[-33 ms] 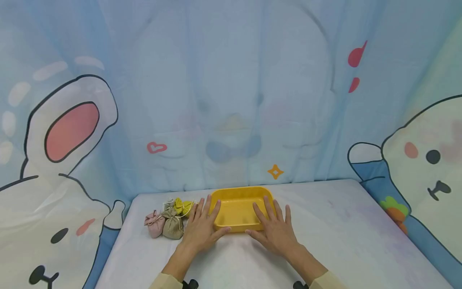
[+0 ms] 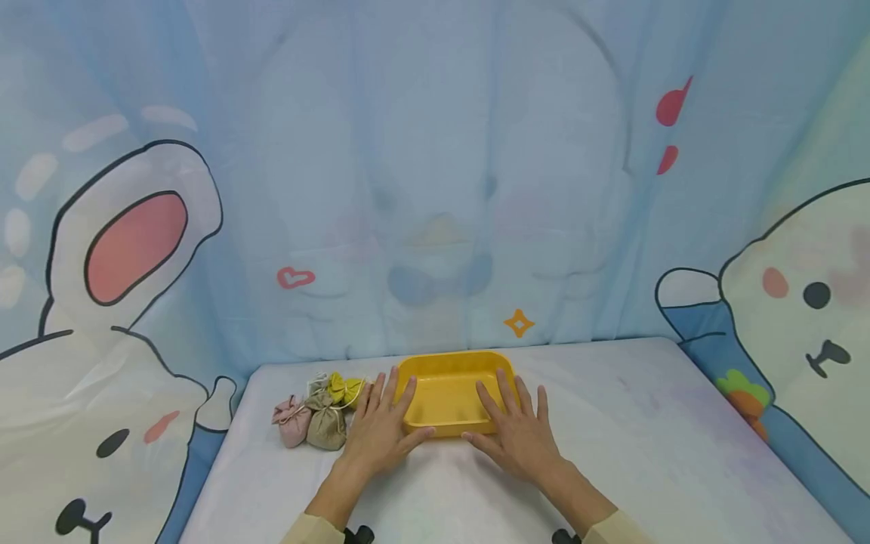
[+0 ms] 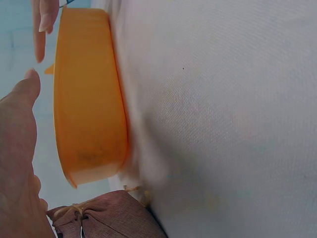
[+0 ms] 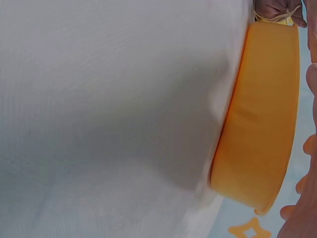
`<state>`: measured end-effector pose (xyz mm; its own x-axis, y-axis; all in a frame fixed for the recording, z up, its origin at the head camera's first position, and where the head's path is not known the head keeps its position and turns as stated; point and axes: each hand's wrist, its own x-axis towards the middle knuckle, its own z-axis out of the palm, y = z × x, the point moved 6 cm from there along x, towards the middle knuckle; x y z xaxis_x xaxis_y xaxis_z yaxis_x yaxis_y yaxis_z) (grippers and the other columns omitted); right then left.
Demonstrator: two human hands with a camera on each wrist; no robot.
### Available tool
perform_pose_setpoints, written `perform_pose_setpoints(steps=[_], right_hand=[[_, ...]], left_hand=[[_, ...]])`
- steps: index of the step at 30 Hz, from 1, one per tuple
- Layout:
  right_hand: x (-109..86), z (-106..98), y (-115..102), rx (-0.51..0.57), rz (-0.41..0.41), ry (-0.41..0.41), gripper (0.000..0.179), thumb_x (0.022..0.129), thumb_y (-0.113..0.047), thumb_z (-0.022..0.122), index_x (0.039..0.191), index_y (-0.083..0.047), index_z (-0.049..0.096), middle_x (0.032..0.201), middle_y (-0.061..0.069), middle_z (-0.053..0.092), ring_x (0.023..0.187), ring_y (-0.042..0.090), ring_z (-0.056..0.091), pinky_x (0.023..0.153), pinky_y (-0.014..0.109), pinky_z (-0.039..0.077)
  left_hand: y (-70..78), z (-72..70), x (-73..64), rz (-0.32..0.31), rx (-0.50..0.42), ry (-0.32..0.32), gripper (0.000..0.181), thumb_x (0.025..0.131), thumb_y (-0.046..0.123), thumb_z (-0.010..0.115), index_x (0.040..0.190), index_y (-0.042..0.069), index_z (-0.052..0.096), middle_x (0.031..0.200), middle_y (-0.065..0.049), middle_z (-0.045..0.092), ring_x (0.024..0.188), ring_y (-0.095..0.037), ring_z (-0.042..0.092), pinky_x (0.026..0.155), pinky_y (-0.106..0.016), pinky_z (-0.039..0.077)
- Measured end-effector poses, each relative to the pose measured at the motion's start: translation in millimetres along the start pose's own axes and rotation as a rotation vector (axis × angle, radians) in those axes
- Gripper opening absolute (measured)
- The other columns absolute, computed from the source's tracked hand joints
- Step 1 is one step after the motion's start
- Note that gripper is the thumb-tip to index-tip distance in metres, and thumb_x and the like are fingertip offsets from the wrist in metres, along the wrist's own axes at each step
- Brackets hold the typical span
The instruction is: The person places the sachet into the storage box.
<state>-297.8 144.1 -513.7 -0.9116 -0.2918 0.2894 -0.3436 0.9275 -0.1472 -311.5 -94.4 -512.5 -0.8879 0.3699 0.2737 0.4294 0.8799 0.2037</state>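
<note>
A shallow yellow plastic tray (image 2: 438, 400) sits on the table with nothing in it. My left hand (image 2: 381, 434), fingers spread and straight, overlaps its left front corner in the head view. The right hand (image 2: 519, 438) is spread the same way at the right front corner, the two thumbs pointing at each other. Both wrist views show the hands level with the rim of the tray wall (image 3: 89, 99), above the table. Beside the left hand cluster small drawstring pouches: pink (image 2: 294, 425), olive (image 2: 326, 429), yellow (image 2: 343, 389) and a greyish one (image 2: 317, 384) partly hidden.
A white cloth covers the table (image 2: 625, 423). Behind and around it hangs a light blue curtain (image 2: 435, 151) with cartoon animals. In the left wrist view a drawstring pouch (image 3: 116, 218) stands near the tray's corner.
</note>
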Motion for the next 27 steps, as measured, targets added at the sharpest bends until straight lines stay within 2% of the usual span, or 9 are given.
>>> perform_pose_setpoints(steps=[7, 13, 19, 23, 27], right_hand=[[2.3, 3.0, -0.8, 0.011, -0.010, 0.038, 0.089, 0.095, -0.075, 0.053, 0.164, -0.023, 0.034, 0.172, 0.020, 0.020, 0.155, 0.050, 0.022, 0.118, 0.078, 0.010], [5.9, 1.8, 0.3, 0.031, -0.002, 0.052, 0.089, 0.095, -0.073, 0.056, 0.164, -0.021, 0.035, 0.172, 0.020, 0.020, 0.155, 0.049, 0.024, 0.119, 0.078, 0.011], [5.8, 4.5, 8.3, 0.074, 0.031, 0.049, 0.088, 0.096, -0.072, 0.055, 0.165, -0.020, 0.033, 0.173, 0.019, 0.019, 0.155, 0.046, 0.025, 0.120, 0.078, 0.009], [6.2, 6.1, 15.8, 0.134, 0.048, 0.093, 0.087, 0.097, -0.067, 0.058, 0.164, -0.016, 0.034, 0.172, 0.022, 0.019, 0.154, 0.048, 0.025, 0.119, 0.078, 0.013], [5.7, 12.0, 27.5, 0.265, 0.097, 0.128, 0.089, 0.097, -0.060, 0.064, 0.164, -0.010, 0.032, 0.171, 0.027, 0.013, 0.153, 0.052, 0.021, 0.117, 0.076, 0.024]], left_hand=[[-2.1, -8.1, -3.7, -0.006, -0.025, 0.000, 0.092, 0.096, 0.075, 0.048, 0.166, 0.020, 0.028, 0.175, -0.014, 0.008, 0.162, -0.039, 0.009, 0.127, -0.064, 0.012], [-13.5, -17.0, -7.1, -0.053, -0.049, 0.024, 0.092, 0.096, 0.072, 0.054, 0.167, 0.021, 0.026, 0.176, -0.013, 0.008, 0.162, -0.038, 0.009, 0.127, -0.064, 0.011], [-23.3, -21.0, -8.4, -0.084, -0.043, 0.012, 0.092, 0.097, 0.070, 0.056, 0.167, 0.022, 0.022, 0.175, -0.013, 0.008, 0.163, -0.036, 0.008, 0.129, -0.062, 0.008], [-28.9, -22.2, -10.2, -0.095, -0.067, 0.028, 0.089, 0.098, 0.067, 0.055, 0.167, 0.021, 0.024, 0.175, -0.014, 0.010, 0.162, -0.036, 0.010, 0.129, -0.062, 0.009], [-36.1, -22.5, -12.8, -0.126, -0.094, 0.051, 0.082, 0.101, 0.060, 0.058, 0.166, 0.020, 0.028, 0.174, -0.014, 0.015, 0.162, -0.035, 0.015, 0.130, -0.059, 0.011]])
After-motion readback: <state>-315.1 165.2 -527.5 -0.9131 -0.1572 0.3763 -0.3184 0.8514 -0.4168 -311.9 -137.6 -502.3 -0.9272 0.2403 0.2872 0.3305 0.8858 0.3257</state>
